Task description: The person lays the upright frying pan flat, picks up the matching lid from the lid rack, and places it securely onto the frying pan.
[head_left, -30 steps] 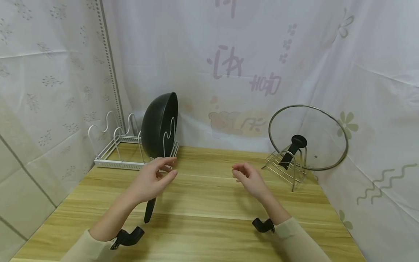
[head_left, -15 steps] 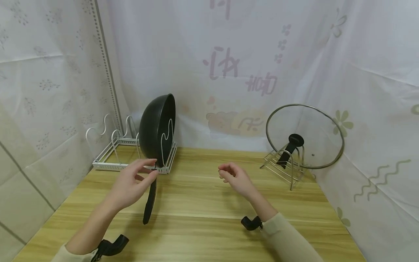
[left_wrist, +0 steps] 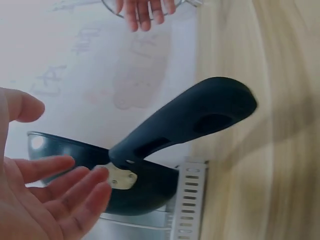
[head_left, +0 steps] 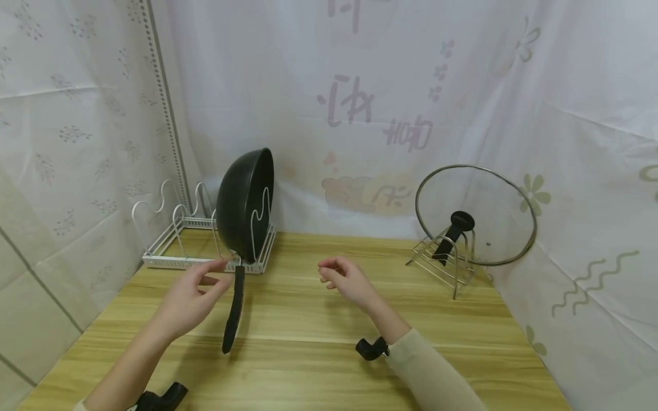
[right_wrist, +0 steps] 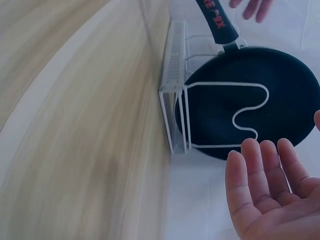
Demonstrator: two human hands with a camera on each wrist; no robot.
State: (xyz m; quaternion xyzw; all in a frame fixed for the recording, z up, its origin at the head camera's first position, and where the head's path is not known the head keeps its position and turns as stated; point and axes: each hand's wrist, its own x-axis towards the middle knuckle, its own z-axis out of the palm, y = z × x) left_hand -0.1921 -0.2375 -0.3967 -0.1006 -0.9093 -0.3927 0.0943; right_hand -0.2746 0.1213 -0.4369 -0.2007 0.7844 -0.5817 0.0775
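A black frying pan (head_left: 239, 208) stands on its edge in a white wire rack (head_left: 177, 261) at the left. Its black handle (head_left: 234, 311) points toward me over the table. My left hand (head_left: 191, 299) hovers just left of the handle, fingers loosely bent, holding nothing. In the left wrist view those fingers lie apart from the handle (left_wrist: 187, 117). My right hand (head_left: 349, 284) hangs above the middle of the table with relaxed fingers and nothing in it. The right wrist view shows the hand (right_wrist: 272, 200) in front of the pan's inner face (right_wrist: 250, 100).
A glass lid (head_left: 493, 222) with a metal rim and black knob leans in a small wire stand (head_left: 452, 268) at the right. Patterned white cloth (head_left: 298, 85) hangs behind and at both sides of the wooden table (head_left: 308, 365).
My left hand has moved left and slightly down, off the front of the pan's handle. The right hand has moved left, away from the lid stand. Pan and lid stay in place.
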